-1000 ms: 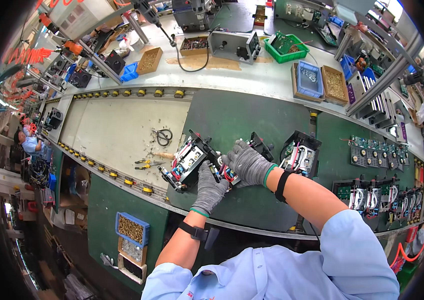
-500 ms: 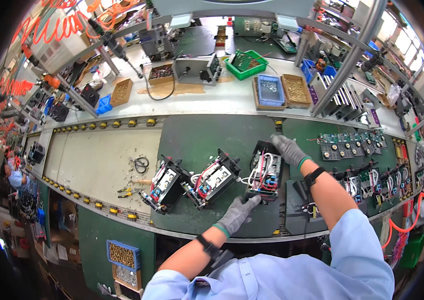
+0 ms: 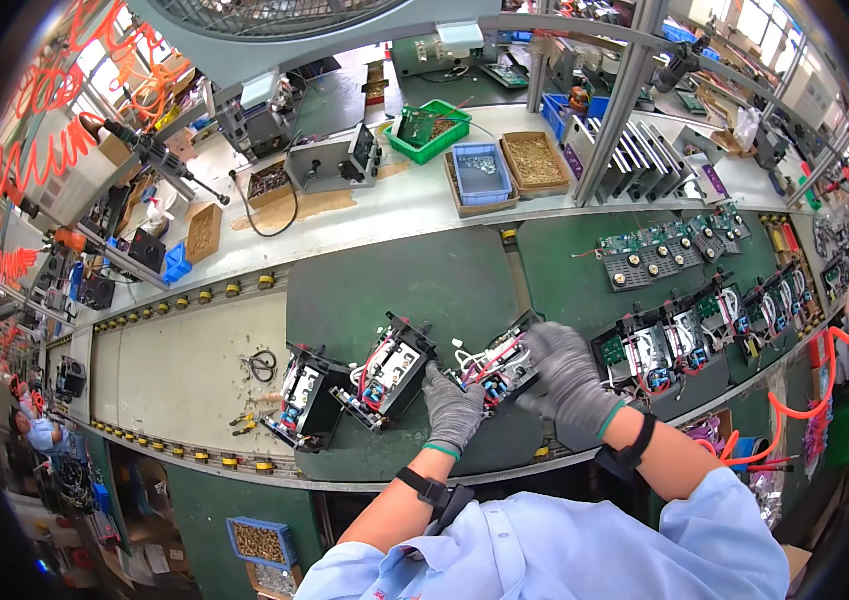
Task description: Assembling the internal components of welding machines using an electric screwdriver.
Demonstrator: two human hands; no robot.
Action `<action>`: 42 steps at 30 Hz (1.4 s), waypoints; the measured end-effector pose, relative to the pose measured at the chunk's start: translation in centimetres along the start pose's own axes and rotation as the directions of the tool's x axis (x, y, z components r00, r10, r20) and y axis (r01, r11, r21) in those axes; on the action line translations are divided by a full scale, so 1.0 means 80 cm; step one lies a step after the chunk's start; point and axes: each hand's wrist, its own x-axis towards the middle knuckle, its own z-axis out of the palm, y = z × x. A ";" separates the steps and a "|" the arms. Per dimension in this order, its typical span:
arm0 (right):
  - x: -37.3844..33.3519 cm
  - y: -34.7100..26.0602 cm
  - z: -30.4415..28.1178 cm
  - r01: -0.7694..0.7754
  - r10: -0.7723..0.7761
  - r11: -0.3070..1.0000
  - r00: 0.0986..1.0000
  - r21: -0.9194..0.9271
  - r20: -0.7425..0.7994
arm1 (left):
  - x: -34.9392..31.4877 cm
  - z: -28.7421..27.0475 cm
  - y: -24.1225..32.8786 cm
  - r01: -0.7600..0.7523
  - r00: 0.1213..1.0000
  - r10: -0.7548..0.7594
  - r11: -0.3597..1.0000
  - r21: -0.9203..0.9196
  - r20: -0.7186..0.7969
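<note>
Apparently, work on the third electronics module [image 3: 497,368] is unfinished: it sits askew between both gloved hands on the green board [image 3: 400,275]. The left hand [image 3: 455,410] is at its near left corner, fingers partly extended; the right hand [image 3: 573,378], blurred, curls beside its right end. Whether either grips, I cannot tell. Two black-framed modules [image 3: 385,372] already stand side by side to the left, their wiring exposed, clear of any grasp. Rightward, a row of similar modules [image 3: 683,342] remains untouched, below perforated plates carrying circuit boards [image 3: 653,256].
</note>
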 end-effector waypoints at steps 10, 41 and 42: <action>0.079 -0.020 0.062 0.401 -0.302 0.909 0.822 -0.114 0.483 | 0.022 -0.018 -0.009 0.175 0.956 -0.115 0.962 -0.209 0.270; -0.056 -0.038 0.017 -0.581 0.431 0.607 0.814 0.542 0.390 | -0.108 -0.141 -0.163 0.439 0.873 -0.236 0.759 -0.480 0.426; -0.060 -0.038 0.035 -0.711 0.484 0.093 0.645 0.697 0.592 | -0.112 -0.165 -0.184 0.284 0.939 -0.144 0.834 -0.473 0.311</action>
